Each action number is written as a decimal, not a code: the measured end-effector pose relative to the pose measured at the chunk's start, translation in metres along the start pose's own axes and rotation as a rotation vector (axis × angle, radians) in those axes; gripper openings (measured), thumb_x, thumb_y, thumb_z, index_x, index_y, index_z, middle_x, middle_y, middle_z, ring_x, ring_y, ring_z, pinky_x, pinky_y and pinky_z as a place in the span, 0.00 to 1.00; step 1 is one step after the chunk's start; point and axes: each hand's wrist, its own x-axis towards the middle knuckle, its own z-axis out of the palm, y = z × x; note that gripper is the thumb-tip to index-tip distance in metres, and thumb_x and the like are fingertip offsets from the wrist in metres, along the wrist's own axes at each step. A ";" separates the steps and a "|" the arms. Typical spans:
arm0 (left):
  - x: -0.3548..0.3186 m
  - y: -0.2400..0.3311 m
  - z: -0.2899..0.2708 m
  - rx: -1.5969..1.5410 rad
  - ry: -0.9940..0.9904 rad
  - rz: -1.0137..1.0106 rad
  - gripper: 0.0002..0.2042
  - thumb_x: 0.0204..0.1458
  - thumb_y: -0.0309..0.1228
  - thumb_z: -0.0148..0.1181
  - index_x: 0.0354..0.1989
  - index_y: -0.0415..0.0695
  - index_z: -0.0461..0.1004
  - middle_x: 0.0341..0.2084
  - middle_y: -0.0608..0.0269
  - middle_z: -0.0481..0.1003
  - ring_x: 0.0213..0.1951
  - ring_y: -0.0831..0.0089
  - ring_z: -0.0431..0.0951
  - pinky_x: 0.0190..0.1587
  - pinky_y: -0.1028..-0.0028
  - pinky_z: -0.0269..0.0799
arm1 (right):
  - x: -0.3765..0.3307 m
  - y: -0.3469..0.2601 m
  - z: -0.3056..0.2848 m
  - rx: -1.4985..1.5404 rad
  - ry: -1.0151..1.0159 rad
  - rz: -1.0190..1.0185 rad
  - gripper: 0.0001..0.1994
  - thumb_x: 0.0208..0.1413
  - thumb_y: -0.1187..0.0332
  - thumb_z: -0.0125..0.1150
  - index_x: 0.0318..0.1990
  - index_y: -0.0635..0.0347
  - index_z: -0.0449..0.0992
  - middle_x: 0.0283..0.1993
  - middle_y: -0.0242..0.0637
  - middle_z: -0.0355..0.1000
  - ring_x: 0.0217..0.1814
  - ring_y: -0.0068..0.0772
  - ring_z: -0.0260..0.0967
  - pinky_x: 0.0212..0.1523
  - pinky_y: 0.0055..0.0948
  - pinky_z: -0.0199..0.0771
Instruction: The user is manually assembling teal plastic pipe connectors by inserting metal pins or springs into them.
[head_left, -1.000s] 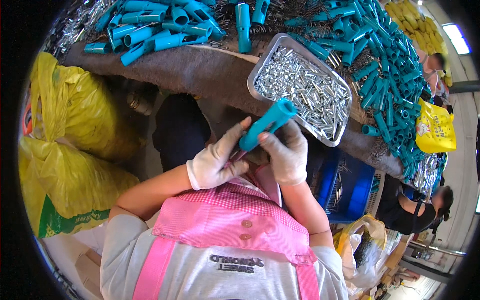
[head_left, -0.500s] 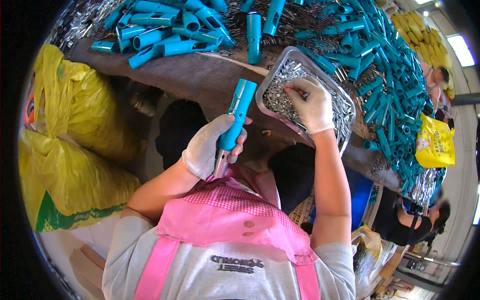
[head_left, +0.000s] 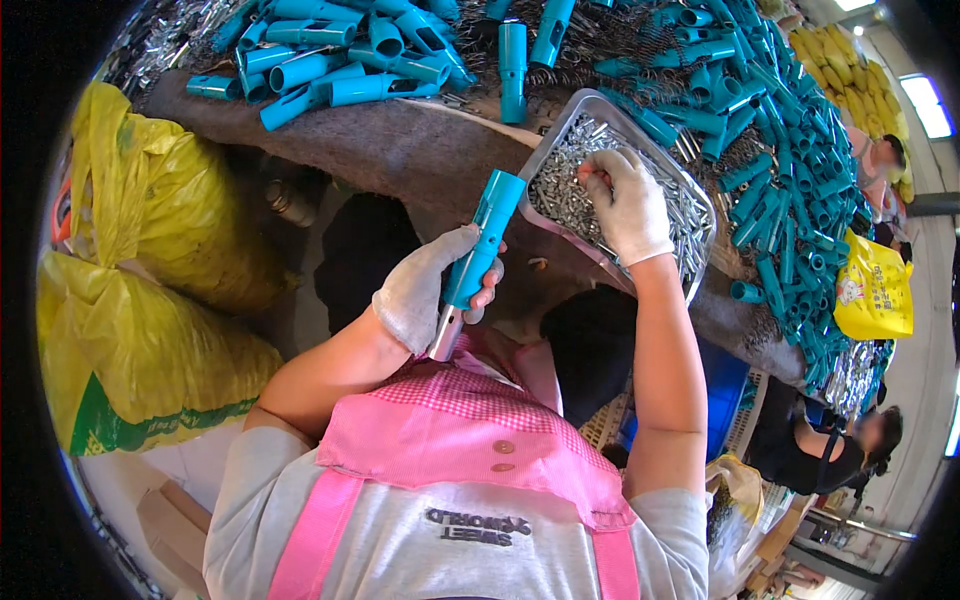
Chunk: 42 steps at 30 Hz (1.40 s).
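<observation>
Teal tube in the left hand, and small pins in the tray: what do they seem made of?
Teal tube: glossy; painted metal or plastic, its even colour and highlights leave this open. Small pins: likely bare or plated metal, from their bright silvery shine.

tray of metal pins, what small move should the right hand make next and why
Probably pick one of the metal pins for the teal tube: the right hand is over the tray, and the left hand holds the tube close by.

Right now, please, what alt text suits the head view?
Gloved left hand holds a teal tube with a metal end; gloved right hand is over a tray of small metal parts. More teal tubes lie beyond.
</observation>
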 end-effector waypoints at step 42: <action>0.012 -0.021 0.026 0.141 -0.082 0.326 0.17 0.59 0.40 0.51 0.50 0.43 0.63 0.31 0.67 0.71 0.27 0.79 0.72 0.26 0.79 0.68 | -0.080 -0.075 0.027 1.097 0.212 0.426 0.06 0.52 0.75 0.63 0.32 0.65 0.71 0.29 0.34 0.70 0.21 0.19 0.67 0.20 0.18 0.67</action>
